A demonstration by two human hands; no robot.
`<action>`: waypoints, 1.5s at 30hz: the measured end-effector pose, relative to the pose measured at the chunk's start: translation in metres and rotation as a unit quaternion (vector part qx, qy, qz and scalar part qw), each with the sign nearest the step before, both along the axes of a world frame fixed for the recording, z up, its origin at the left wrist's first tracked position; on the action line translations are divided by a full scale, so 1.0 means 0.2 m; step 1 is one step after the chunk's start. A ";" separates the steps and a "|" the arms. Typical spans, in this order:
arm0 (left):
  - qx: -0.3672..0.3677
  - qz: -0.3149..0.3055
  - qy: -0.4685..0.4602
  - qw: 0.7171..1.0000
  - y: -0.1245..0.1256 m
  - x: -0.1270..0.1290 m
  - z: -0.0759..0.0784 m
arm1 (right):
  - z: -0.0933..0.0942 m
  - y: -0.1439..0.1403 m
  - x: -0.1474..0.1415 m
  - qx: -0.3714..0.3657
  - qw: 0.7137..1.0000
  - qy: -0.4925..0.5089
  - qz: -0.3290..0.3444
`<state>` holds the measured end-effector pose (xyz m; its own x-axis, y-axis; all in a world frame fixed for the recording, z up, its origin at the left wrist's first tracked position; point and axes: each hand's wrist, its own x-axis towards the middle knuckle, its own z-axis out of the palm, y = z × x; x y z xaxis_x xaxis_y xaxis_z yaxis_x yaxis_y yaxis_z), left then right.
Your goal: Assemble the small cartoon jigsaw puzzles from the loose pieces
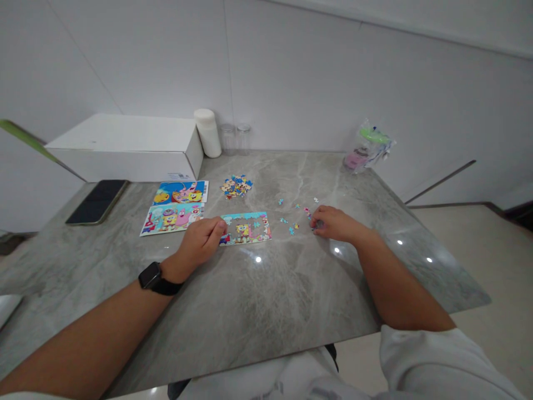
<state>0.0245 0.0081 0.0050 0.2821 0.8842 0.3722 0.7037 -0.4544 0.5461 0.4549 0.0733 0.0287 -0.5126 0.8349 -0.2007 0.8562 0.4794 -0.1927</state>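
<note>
Head view. My left hand (202, 240) rests on the tabletop (258, 300) with the fingers curled in, the fingertips touching the left edge of the partly built puzzle (245, 228); I cannot tell whether a piece is pinched between them. My right hand (333, 223) lies palm down, fingers loosely bent and nearly closed, their tips on the loose pieces (295, 218) scattered just right of the puzzle; whether one piece is gripped is hidden by the fingers. The puzzle lies flat between the two hands, its long axis running left to right across my view, and an unfilled gap shows in its middle. A heap of pieces (236, 186) sits beyond it, well apart from both hands. Two picture cards (177, 206) lie side by side just left of the puzzle, with a phone (97, 201) farther left and a white box (125, 145) behind them. A watch (150, 276) circles my left wrist.
</note>
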 end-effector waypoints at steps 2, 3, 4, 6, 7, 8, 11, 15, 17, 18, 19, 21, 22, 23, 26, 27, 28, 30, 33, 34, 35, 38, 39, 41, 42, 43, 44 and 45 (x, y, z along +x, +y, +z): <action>0.002 -0.003 -0.002 1.000 0.00 0.00 0.00 | 0.01 -0.03 -0.05 -0.016 0.999 0.035 0.028; 0.004 -0.005 -0.002 1.000 0.00 0.00 0.00 | 0.01 -0.04 -0.07 -0.027 0.997 0.056 0.047; 0.006 -0.006 -0.001 1.000 0.00 0.00 0.00 | 0.02 -0.05 -0.10 -0.040 0.994 0.075 0.066; 0.007 -0.009 0.001 1.000 0.01 0.00 -0.01 | 0.02 -0.08 -0.15 -0.062 0.989 0.099 0.093; 0.007 -0.009 0.001 1.000 0.01 0.00 -0.01 | 0.03 -0.09 -0.17 -0.070 0.988 0.101 0.097; 0.005 -0.010 0.000 1.000 0.01 0.00 -0.02 | 0.02 -0.10 -0.18 -0.074 0.988 0.097 0.095; 0.008 -0.012 -0.002 1.000 0.02 0.00 -0.03 | 0.02 -0.11 -0.20 -0.072 0.991 0.078 0.076; 0.012 -0.021 -0.003 1.000 0.01 0.00 -0.02 | 0.02 -0.11 -0.19 -0.076 0.993 0.073 0.060; 0.013 -0.020 -0.001 1.000 0.01 0.00 -0.01 | 0.02 -0.10 -0.18 -0.083 0.993 0.068 0.054; 0.013 -0.018 -0.001 1.000 0.01 0.01 0.00 | 0.02 -0.10 -0.18 -0.085 0.993 0.064 0.049; 0.012 -0.018 -0.002 1.000 0.00 0.01 0.00 | 0.02 -0.09 -0.17 -0.086 0.993 0.061 0.044; 0.009 -0.021 -0.002 1.000 0.00 0.02 0.01 | 0.01 -0.08 -0.16 -0.085 0.994 0.055 0.029; 0.008 -0.022 0.000 1.000 0.01 0.02 0.00 | 0.00 -0.08 -0.15 -0.082 0.995 0.050 0.018; 0.008 -0.023 0.001 1.000 0.01 0.02 0.00 | 0.00 -0.07 -0.15 -0.078 0.996 0.042 0.007; 0.010 -0.020 0.007 1.000 0.01 0.02 0.00 | -0.01 -0.06 -0.13 -0.068 0.998 0.009 -0.015; 0.009 -0.020 0.007 1.000 0.01 0.02 0.00 | 0.00 -0.06 -0.13 -0.070 0.997 -0.003 -0.019; 0.007 -0.020 0.008 1.000 0.01 0.02 0.00 | 0.00 -0.06 -0.12 -0.074 0.997 -0.013 -0.023; 0.002 -0.021 0.007 1.000 0.01 0.02 0.00 | 0.01 -0.06 -0.12 -0.080 0.996 -0.028 -0.035; -0.003 -0.023 0.006 1.000 0.00 0.02 0.01 | 0.02 -0.06 -0.13 -0.073 0.996 -0.023 -0.053; -0.004 -0.023 0.008 1.000 0.00 0.02 0.01 | 0.02 -0.06 -0.13 -0.070 0.996 -0.018 -0.056; -0.005 -0.023 0.010 1.000 0.00 0.02 0.01 | 0.02 -0.06 -0.13 -0.069 0.996 -0.012 -0.059; -0.010 -0.022 0.018 1.000 0.00 0.02 0.00 | 0.01 -0.07 -0.12 -0.073 0.995 -0.002 -0.073; -0.012 -0.023 0.019 0.999 0.01 0.02 0.00 | 0.00 -0.07 -0.12 -0.077 0.994 -0.001 -0.077; -0.015 -0.029 0.019 0.999 0.01 0.02 0.00 | 0.00 -0.07 -0.13 -0.082 0.993 0.001 -0.081; -0.016 -0.032 0.019 0.999 0.01 0.02 -0.01 | 0.00 -0.07 -0.13 -0.084 0.993 0.002 -0.080; -0.016 -0.035 0.019 0.999 0.01 0.02 -0.01 | 0.00 -0.07 -0.13 -0.084 0.993 0.004 -0.079; -0.017 -0.037 0.020 0.999 0.01 0.02 -0.01 | 0.00 -0.07 -0.13 -0.082 0.994 0.005 -0.078; -0.017 -0.039 0.021 0.999 0.01 0.02 -0.01 | -0.01 -0.07 -0.13 -0.077 0.994 0.005 -0.075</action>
<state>0.0278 0.0094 0.0027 0.3660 0.8707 0.3285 0.6891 -0.4908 0.5331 0.4296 0.0600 0.0276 -0.3870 0.8619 -0.3275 0.9135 0.3102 -0.2631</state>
